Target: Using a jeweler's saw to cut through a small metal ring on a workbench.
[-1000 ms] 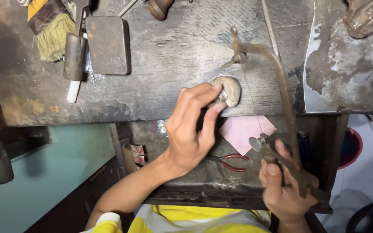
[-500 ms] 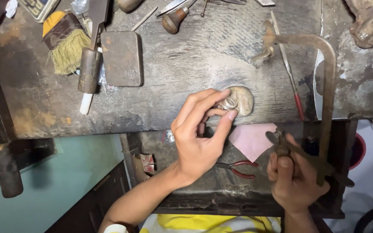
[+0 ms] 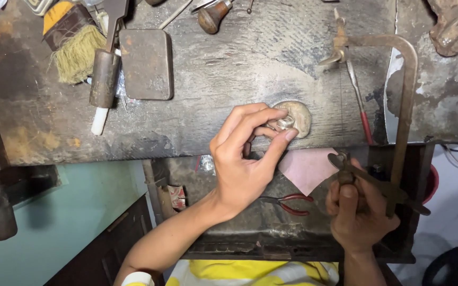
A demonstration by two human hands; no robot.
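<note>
— What do we have in our left hand point(image 3: 242, 164)?

— A small silvery metal piece point(image 3: 284, 122), pinched between thumb and fingertips. Our grip is closed tight around it, pressing it against the worn wooden peg point(image 3: 299, 117) at the front edge of the counter point(image 3: 229, 74).

— And our right hand point(image 3: 359, 212)?

— It is wrapped around the handle of the jeweller's saw point(image 3: 398, 106), fingers fully closed. The saw's frame rises from our fist up over the counter, with its top clamp above and to the right of the metal piece. The thin blade runs down just right of the peg; we cannot tell whether it touches the piece.

— What lies around us?

— On the counter, well to the left, we see a flat metal block point(image 3: 145, 63), a hammer point(image 3: 104, 74) and a bristle brush point(image 3: 75, 50). A wooden-handled tool point(image 3: 213, 15) sits near the top edge. Below the counter, in the tray point(image 3: 287, 241), red-handled pliers point(image 3: 290, 204) lie between our two hands, and a pink sheet point(image 3: 306, 168) hangs just under the peg.
</note>
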